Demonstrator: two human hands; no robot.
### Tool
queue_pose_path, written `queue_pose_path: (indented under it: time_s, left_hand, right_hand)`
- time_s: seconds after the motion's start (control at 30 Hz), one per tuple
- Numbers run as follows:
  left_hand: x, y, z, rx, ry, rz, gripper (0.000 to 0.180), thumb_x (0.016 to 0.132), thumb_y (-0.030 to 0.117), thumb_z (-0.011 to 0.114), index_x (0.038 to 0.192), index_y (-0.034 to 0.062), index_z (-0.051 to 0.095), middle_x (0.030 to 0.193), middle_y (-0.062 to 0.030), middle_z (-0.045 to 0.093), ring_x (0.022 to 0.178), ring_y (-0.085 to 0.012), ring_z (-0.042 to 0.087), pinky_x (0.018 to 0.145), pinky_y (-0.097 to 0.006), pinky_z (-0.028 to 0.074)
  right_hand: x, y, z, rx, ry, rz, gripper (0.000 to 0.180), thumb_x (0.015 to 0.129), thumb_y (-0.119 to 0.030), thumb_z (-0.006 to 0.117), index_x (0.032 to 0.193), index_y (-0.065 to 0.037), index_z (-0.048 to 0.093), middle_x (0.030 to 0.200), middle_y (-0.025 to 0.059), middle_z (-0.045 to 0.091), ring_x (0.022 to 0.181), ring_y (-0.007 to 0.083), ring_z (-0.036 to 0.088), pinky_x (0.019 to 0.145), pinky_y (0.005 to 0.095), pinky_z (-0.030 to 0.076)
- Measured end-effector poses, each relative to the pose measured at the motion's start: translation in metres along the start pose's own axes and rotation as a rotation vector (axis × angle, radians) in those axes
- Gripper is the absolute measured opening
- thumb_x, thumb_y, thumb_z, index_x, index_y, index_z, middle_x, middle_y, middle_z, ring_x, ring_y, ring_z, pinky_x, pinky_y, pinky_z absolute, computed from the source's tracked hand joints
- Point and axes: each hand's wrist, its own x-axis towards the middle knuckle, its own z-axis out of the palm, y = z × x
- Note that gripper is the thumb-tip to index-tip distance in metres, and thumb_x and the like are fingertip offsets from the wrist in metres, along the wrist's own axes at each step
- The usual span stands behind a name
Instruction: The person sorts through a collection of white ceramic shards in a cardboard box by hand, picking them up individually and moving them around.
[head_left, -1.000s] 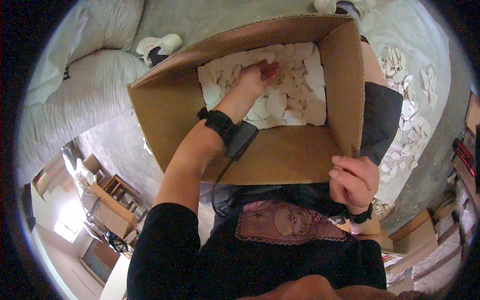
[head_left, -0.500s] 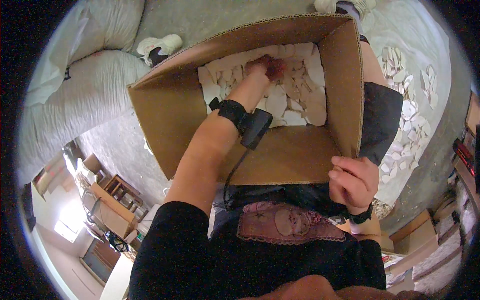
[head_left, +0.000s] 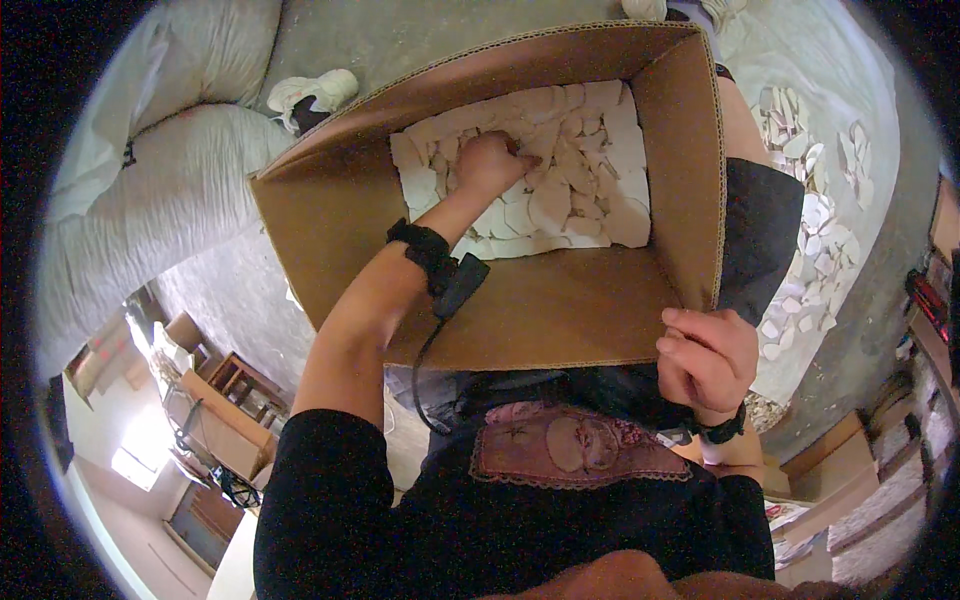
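A deep open cardboard box (head_left: 300,235) rests in front of me, tilted so its inside shows. Its bottom is covered with flat, pale, irregular pieces (head_left: 560,200), like thin dried slices, fitted closely together. My left hand (head_left: 490,162) reaches in, its curled fingers down on the pieces left of the middle. The fingertips are hidden, so anything pinched in them cannot be made out. At the near right corner my right hand (head_left: 710,360) has its fingers closed over the box's rim. Each wrist wears a black strap; a small dark device with a cable hangs from the left one.
More pale pieces (head_left: 815,235) lie on a white plastic sheet (head_left: 875,110) along the right. Big white woven sacks (head_left: 190,170) stand at the left. Shoes (head_left: 315,95) show beyond the box's far edge. Another carton (head_left: 830,465) sits at the lower right, with boxes (head_left: 220,430) lower left.
My left hand has moved left and slightly nearer across the pieces, from the far middle of the box bottom. The right hand keeps its hold on the rim.
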Motion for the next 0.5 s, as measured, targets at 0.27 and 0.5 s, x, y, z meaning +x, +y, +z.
queue_pose_path:
  time_s: [0.27, 0.5]
  left_hand:
    - [0.001, -0.016, -0.018, -0.756, -0.502, -0.218, 0.024, 0.07, 0.031, 0.065, 0.074, 0.0078, 0.063, 0.071, -0.0038, 0.061, 0.055, -0.0113, 0.053, 0.05, -0.027, 0.045]
    - [0.007, 0.021, -0.008, -1.542, -0.555, -0.441, 0.011, 0.08, 0.019, 0.054, 0.087, 0.0101, 0.058, 0.07, -0.0016, 0.059, 0.051, -0.0082, 0.048, 0.045, -0.024, 0.043]
  right_hand:
    - [-0.002, 0.001, -0.002, -0.001, -0.013, 0.012, 0.027, 0.057, -0.006, 0.068, 0.081, -0.015, 0.061, 0.082, 0.0058, 0.061, 0.048, 0.0149, 0.052, 0.039, 0.0236, 0.035]
    - [-0.003, 0.001, -0.003, -0.011, -0.025, 0.011, 0.026, 0.058, -0.008, 0.068, 0.081, -0.016, 0.061, 0.082, 0.0061, 0.061, 0.05, 0.0159, 0.052, 0.039, 0.0241, 0.036]
